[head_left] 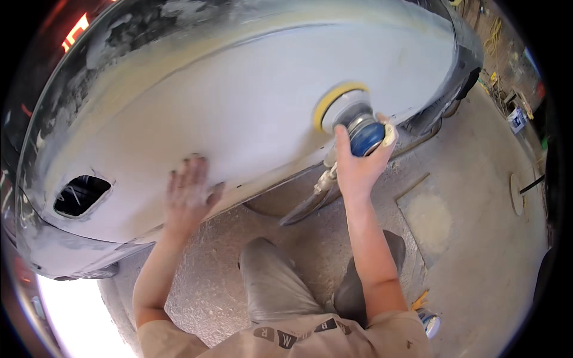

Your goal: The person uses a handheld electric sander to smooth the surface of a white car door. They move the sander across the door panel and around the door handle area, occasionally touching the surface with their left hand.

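Note:
A pale, dusty car panel (250,101) fills the upper part of the view, with yellowish and grey patches along its far edge. My right hand (364,152) is closed around the blue-topped body of an air sander (365,136). The sander's round pad with a yellow rim (325,110) faces the panel, at the right of its middle. A hose with a metal fitting (325,179) hangs from the sander. My left hand (190,188) lies flat on the panel's lower left part, fingers stretched out and holding nothing.
A dark oblong opening (82,196) is cut in the panel at the left. The hose (298,212) trails onto the dusty floor below. A flat board (425,221) lies right of my legs. A tub (430,322) stands near my right elbow, and a white-blue container (517,120) sits far right.

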Demonstrator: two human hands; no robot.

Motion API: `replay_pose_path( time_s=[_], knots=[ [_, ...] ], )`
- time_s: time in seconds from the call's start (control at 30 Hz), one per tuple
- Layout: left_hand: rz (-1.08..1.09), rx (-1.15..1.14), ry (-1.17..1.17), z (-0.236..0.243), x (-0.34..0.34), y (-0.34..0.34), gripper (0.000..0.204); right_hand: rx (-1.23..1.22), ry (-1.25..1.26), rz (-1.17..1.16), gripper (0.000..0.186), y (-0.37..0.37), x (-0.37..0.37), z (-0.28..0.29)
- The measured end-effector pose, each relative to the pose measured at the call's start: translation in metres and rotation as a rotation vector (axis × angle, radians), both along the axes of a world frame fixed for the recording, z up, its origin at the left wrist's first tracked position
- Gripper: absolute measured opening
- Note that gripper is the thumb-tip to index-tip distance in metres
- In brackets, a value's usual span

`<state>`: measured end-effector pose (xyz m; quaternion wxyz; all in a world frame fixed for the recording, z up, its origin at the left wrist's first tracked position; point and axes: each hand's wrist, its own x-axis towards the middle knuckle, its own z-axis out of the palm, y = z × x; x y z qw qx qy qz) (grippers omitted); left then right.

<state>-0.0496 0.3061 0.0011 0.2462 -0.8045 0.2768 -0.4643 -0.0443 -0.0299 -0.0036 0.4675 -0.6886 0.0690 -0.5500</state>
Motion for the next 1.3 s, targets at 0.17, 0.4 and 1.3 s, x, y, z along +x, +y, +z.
replay_pose_path(
  time_s=[0.17, 0.4, 1.3],
  knots=[
    [0.110, -0.173, -0.122, 0.085, -0.015, 0.037, 0.095, -0.187, -0.081, 0.092, 0.054, 0.036, -0.013, 0.000],
    [0.001, -0.147, -0.221, 0.129, -0.008, 0.055, 0.089, -0.119, -0.199, 0.148, 0.056, 0.038, -0.009, 0.005],
    [-0.333, -0.316, -0.200, 0.109, -0.026, 0.089, 0.043, -0.275, -0.140, 0.047, 0.059, 0.109, -0.039, -0.014]
  ],
)
